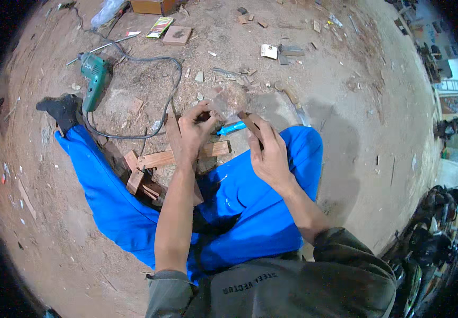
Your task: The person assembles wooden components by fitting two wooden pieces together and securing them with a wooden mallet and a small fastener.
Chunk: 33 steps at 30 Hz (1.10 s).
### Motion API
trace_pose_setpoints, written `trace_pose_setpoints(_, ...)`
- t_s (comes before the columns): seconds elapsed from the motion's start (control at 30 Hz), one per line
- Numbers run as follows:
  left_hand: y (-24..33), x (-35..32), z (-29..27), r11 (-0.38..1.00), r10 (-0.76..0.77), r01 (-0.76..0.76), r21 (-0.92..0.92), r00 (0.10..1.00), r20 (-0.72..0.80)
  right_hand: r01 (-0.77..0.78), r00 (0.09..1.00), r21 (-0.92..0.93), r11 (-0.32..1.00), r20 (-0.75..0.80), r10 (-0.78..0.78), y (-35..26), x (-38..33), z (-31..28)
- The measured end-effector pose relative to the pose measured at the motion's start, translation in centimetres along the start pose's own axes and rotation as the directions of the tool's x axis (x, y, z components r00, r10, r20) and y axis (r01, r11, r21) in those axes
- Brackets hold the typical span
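My left hand (194, 127) is closed in a pinch at the near left edge of what looks like a small clear plastic bag (229, 102). Its fingertips are partly hidden. Held in my right hand (268, 156) is a narrow brown piece of wood (251, 127), tilted so that its far end meets the plastic. Between the hands, lower down, shows a blue tube-like thing (232, 127). Under my left forearm a light wooden strip (157, 159) lies crosswise against other wood pieces (135, 180), beside my blue-trousered legs.
On the dirt floor at left lies a green power drill (95, 77), its black cord (178, 71) looping toward my hands. A wooden-handled knife (291, 98) rests ahead on the right. Farther off are a wooden block (177, 35), a cardboard box (153, 5) and scattered scraps.
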State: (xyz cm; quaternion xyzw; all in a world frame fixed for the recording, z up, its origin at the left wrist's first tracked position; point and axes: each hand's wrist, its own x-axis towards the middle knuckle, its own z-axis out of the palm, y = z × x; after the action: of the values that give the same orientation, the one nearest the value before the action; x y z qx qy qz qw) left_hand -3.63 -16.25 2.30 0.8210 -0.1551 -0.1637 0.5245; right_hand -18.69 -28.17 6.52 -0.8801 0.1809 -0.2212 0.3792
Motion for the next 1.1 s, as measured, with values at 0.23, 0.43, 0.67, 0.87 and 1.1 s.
trace_pose_setpoints(0.23, -3.1, 0.9, 0.6, 0.957, 0.279, -0.282, -0.075, 0.959, -0.047, 0.111, 0.992, -0.061, 0.992, -0.046, -0.114, -2.4, 1.4, -0.4)
trace_pose_setpoints(0.43, -6.6, 1.7, 2.5, 0.968, 0.175, -0.181, -0.176, 0.983, -0.049, 0.113, 0.992, -0.247, 0.963, 0.078, -0.096, -0.7, 0.7, 0.6)
trace_pose_setpoints(0.67, -6.3, 1.9, 2.2, 0.947, 0.285, -0.298, -0.119, 0.952, -0.109, 0.143, 0.987, -0.202, 0.969, -0.038, -0.154, -0.6, 0.1, 1.0)
trace_pose_setpoints(0.87, -6.3, 2.1, 1.6, 0.974, 0.189, -0.193, -0.121, 0.981, -0.04, 0.07, 0.991, -0.18, 0.981, 0.121, -0.049, -0.7, 0.4, 1.6)
trace_pose_setpoints(1.1, -6.4, 2.2, 1.8, 0.954, 0.268, -0.278, -0.111, 0.958, -0.099, 0.043, 0.98, -0.266, 0.963, 0.197, 0.01, -0.7, -0.7, 1.7)
